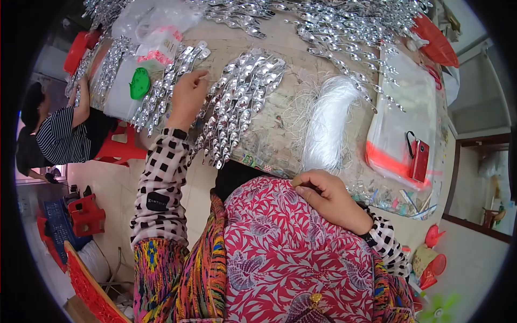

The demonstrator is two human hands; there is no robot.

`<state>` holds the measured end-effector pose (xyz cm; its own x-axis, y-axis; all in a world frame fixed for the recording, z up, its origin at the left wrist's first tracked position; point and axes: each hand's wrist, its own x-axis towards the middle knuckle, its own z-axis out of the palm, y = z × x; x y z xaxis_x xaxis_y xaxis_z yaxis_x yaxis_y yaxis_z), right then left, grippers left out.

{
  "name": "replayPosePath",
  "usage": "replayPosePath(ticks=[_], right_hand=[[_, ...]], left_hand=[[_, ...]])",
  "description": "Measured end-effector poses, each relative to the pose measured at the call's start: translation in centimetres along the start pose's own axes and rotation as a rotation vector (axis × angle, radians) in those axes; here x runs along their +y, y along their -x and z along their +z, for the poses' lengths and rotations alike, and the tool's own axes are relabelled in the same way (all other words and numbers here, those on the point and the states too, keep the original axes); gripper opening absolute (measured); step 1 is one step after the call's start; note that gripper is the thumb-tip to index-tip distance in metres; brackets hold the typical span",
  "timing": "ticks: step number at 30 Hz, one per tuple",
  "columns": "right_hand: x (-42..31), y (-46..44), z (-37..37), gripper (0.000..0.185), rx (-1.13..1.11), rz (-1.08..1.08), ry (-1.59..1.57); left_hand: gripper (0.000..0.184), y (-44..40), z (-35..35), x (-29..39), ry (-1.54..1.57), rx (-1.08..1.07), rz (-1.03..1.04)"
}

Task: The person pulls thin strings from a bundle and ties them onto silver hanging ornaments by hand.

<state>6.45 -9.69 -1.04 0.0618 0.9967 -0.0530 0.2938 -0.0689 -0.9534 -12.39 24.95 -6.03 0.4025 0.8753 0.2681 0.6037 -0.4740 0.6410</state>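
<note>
My left hand is over the table between two groups of silver twisted strips. Its fingers are curled, with thumb and index finger close together; anything between them is too small to see. At the table's front edge, my right hand is in front of my pink patterned apron. Thumb and index finger meet there in a pinch, and I cannot make out what they hold. Just beyond this hand lies a thick bundle of white string, its loose strands spreading left.
More silver strips cover the far side. Clear plastic bags carry a red phone-like device at right. A green object and a tissue pack lie left. Another person sits by the table's left end.
</note>
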Motion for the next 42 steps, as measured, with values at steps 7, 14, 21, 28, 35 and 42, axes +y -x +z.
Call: replayPosePath(ticks=[7,14,21,28,35,42], right_hand=[[-0.3,0.2,0.0,0.012,-0.007,0.066,-0.031],[-0.1,0.3,0.2,0.012,0.015,0.081,-0.037],[-0.2,0.1,0.1,0.012,-0.007,0.098,-0.04],[-0.5,0.2,0.1,0.013,0.006,0.092,-0.015],[-0.5,0.4,-0.1,0.014,0.018,0.097,-0.038],[-0.3,0.2,-0.1,0.014,0.008,0.105,-0.027]], left_hand=[[0.034,-3.1,-4.2,-6.1,-0.573,0.229,0.11],[0.034,-5.1,-5.3,-10.6,-0.65,0.1,-0.268],[0.039,-6.9,-6.4,-12.6,-0.645,0.089,-0.29],[0.032,-7.1,-6.4,-11.4,-0.478,-0.009,-0.317],[0.027,-5.5,-6.2,-8.1,-0.675,0.158,-0.164],[0.023,-3.9,-8.1,-6.0,-0.588,0.395,0.234]])
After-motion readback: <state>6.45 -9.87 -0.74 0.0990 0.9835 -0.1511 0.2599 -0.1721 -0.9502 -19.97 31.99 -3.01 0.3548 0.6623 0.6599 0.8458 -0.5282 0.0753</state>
